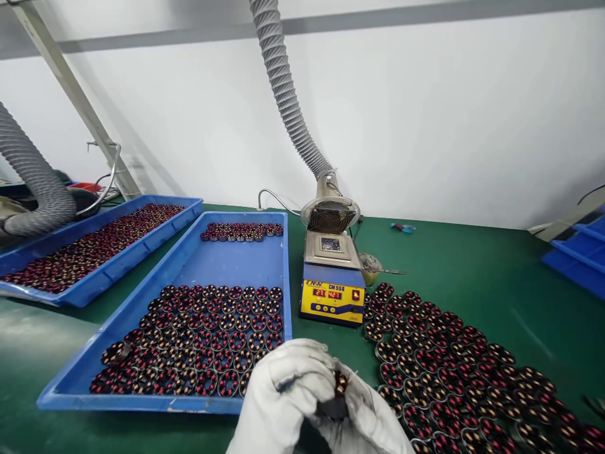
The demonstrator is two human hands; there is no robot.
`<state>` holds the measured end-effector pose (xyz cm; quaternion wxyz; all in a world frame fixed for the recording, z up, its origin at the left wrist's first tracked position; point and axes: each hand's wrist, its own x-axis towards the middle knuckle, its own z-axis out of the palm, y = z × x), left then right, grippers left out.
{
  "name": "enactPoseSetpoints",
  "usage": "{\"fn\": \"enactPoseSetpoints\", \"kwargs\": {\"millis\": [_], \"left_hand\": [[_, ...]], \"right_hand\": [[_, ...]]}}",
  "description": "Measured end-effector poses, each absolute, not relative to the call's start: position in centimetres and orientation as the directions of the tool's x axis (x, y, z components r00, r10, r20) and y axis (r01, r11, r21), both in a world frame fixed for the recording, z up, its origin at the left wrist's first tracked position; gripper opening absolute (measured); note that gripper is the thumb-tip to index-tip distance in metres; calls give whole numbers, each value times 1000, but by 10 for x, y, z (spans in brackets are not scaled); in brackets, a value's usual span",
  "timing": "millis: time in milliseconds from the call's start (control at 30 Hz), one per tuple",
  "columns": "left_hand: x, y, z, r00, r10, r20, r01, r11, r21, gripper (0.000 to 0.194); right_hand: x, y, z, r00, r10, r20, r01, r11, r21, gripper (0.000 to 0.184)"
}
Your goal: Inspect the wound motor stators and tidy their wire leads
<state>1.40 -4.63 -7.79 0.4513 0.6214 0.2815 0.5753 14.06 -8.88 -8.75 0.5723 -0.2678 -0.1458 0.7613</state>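
Both my hands wear white gloves and come together at the bottom middle of the view. My left hand point(288, 391) curls its fingers round one side of a small motor stator point(339, 384), dark with copper windings. On the other side, my right hand point(371, 413) grips the same stator. The fingers cover much of it. Many ring-shaped stators point(439, 372) with red or copper coils lie on the green table to the right. Left of my hands, a blue tray point(165, 403) holds rows of similar stators.
A yellow and blue solder pot point(333, 299) with a lit display stands ahead, under a fume hood point(331, 208) on a grey duct point(288, 88). Beside it sits a small cup point(371, 268) with a tool across it. Another blue tray point(137, 246) of parts lies left; blue bins point(579, 252) stand right.
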Motion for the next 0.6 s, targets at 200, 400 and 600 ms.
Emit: {"fn": "enactPoseSetpoints", "kwargs": {"millis": [200, 400, 600], "left_hand": [[5, -43, -70, 123, 971, 206, -104, -193, 976, 21], [24, -49, -67, 187, 920, 344, -190, -310, 932, 15], [4, -45, -78, 23, 968, 251, -183, -242, 953, 15]], "right_hand": [[145, -90, -77, -341, 899, -277, -833, -425, -355, 30], [135, -88, -76, -287, 917, -278, -856, -376, -354, 30], [145, -90, -77, -445, 858, -259, -796, -511, -325, 30]]}}
